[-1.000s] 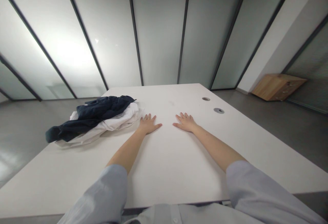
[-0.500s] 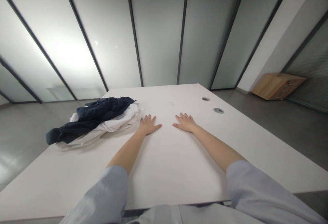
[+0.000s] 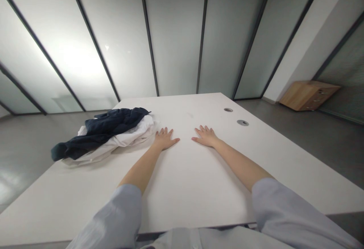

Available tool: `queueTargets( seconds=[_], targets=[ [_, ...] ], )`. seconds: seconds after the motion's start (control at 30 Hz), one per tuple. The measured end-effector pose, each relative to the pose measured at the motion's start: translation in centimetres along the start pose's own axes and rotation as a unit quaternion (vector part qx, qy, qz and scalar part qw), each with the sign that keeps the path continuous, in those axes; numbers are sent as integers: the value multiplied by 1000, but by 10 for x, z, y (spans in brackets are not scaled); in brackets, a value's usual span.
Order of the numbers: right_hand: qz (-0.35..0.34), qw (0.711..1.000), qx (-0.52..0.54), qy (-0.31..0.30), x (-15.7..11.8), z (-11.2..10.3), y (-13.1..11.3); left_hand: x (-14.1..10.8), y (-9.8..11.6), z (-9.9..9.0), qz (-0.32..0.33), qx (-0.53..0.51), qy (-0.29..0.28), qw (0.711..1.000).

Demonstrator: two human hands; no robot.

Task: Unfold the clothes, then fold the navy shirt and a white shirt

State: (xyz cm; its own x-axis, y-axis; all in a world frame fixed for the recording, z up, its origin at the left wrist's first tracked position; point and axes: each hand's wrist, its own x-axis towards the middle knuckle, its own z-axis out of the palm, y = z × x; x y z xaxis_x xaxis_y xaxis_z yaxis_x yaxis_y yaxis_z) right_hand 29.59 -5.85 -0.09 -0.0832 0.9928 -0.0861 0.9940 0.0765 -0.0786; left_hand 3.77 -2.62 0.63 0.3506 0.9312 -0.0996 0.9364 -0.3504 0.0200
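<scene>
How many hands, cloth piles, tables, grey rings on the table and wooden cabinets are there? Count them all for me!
Left hand and right hand: 2
Cloth pile: 1
Table: 1
Near grey ring and far grey ring: 2
Wooden cabinet: 1
Total: 7

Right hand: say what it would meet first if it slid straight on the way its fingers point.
The way ahead of the right hand looks free over the white table to its far edge; beyond, the frosted partition would probably come first, though the gap is hard to judge.

Crumpled garments [image 3: 115, 122] (navy, white) overlie a table [image 3: 196, 184].
</scene>
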Motion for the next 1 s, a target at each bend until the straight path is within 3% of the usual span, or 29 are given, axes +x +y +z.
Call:
queueTargets(
  seconds=[1.0],
  targets=[
    [2,1000,-1,-4,0,0,0,2,-1,3,-1,-1,6,1000]
  ],
)
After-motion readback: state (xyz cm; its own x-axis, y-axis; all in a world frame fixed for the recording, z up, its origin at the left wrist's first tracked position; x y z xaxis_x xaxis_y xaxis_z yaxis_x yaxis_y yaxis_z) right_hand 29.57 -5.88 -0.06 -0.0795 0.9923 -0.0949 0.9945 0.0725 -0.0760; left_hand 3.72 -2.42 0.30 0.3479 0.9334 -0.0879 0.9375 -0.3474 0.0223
